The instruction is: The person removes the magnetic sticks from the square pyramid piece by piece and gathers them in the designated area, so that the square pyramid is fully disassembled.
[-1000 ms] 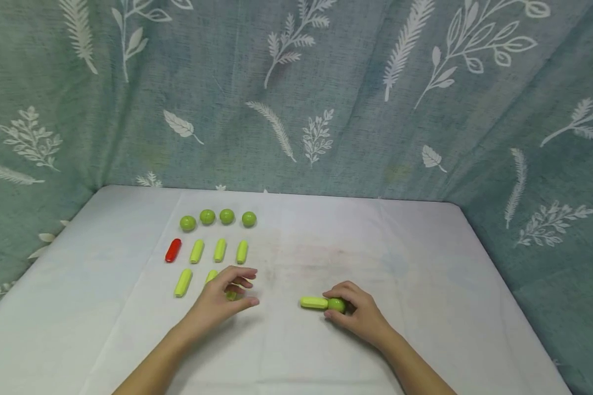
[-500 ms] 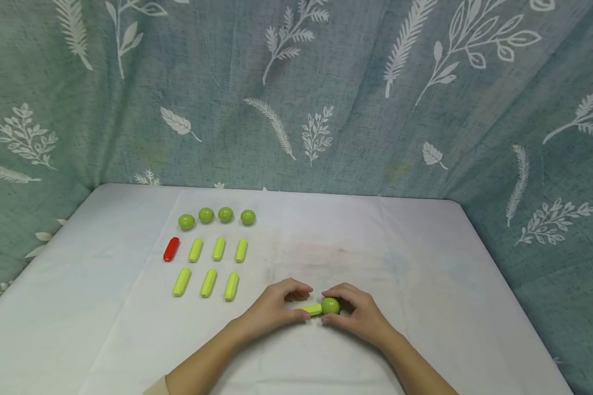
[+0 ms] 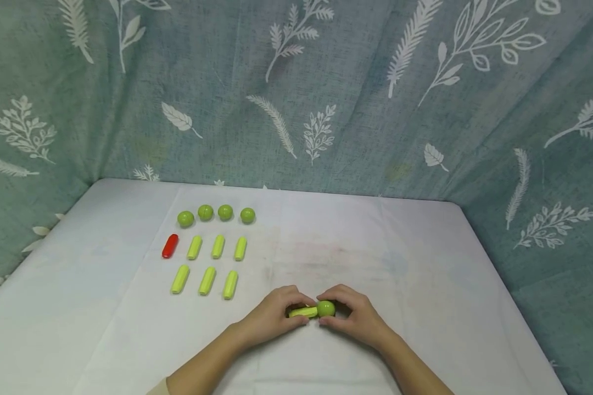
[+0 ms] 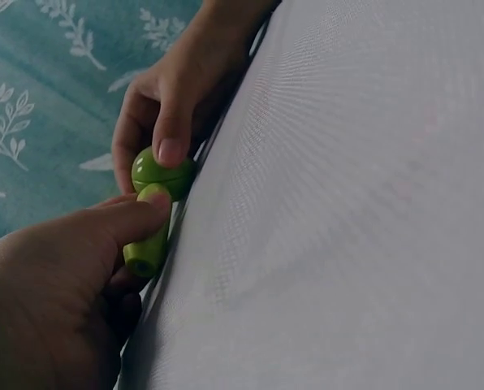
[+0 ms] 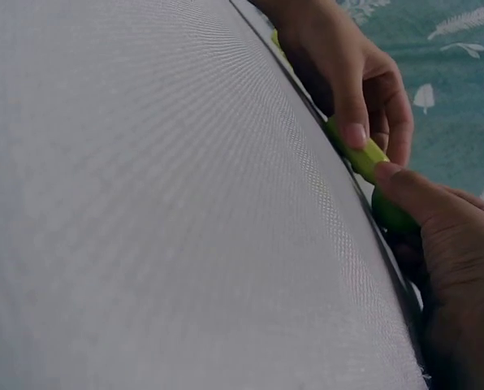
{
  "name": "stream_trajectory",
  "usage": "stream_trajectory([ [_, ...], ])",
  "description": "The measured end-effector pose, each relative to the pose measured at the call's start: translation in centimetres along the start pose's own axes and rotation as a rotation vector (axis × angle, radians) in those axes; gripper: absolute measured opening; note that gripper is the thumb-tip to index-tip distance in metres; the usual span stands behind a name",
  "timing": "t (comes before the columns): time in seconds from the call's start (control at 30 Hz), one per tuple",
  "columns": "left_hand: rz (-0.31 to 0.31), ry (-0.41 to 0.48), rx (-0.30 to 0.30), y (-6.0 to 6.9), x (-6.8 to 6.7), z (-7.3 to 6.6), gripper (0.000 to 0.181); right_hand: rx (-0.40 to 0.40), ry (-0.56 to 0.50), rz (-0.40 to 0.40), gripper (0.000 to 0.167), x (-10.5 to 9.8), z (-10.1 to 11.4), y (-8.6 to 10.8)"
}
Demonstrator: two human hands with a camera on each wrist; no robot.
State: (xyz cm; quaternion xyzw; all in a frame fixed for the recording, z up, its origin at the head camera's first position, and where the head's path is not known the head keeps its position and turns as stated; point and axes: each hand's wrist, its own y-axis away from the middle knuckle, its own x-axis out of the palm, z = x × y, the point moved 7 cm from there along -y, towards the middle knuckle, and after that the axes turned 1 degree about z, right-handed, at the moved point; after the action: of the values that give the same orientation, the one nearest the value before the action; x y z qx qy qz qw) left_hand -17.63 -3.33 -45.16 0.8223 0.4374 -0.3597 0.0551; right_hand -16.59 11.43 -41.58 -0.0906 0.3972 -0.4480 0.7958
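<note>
My left hand (image 3: 272,315) pinches a short yellow-green ribbed stick (image 3: 303,312) between thumb and fingers, low over the white table. At the stick's right end sits a glossy green ball (image 3: 326,308), which my right hand (image 3: 358,315) holds with thumb and fingers on either side. Stick and ball meet end to end in the head view. In the left wrist view the stick (image 4: 147,248) points away toward the ball (image 4: 157,172), its near end facing the camera. The right wrist view has the ball (image 5: 391,213) partly covered by the right hand.
Several green balls (image 3: 225,212) stand in a row at the table's back left. Below them lie a red stick (image 3: 170,246) and several yellow-green sticks (image 3: 207,281) in two rows. A patterned teal curtain (image 3: 365,137) hangs behind the white table (image 3: 425,263).
My left hand has come right from beside the loose sticks and taken hold of the stick at the ball. The right hand, with the ball, has shifted slightly left.
</note>
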Motion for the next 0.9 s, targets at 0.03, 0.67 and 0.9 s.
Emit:
stream_trajectory([
  [0.03,-0.002,-0.003,0.004,0.1,0.0,0.0,0.027,-0.009,0.002,0.003,0.038,0.1,0.1,0.0],
  [0.67,0.019,-0.191,-0.034,3.0,-1.4,0.6,0.038,0.079,-0.022,-0.011,0.033,0.5,-2.7,0.9],
  [0.9,0.392,-0.007,-0.026,3.6,-1.4,0.0,0.07,0.07,-0.019,-0.026,0.035,0.0,-1.1,0.4],
])
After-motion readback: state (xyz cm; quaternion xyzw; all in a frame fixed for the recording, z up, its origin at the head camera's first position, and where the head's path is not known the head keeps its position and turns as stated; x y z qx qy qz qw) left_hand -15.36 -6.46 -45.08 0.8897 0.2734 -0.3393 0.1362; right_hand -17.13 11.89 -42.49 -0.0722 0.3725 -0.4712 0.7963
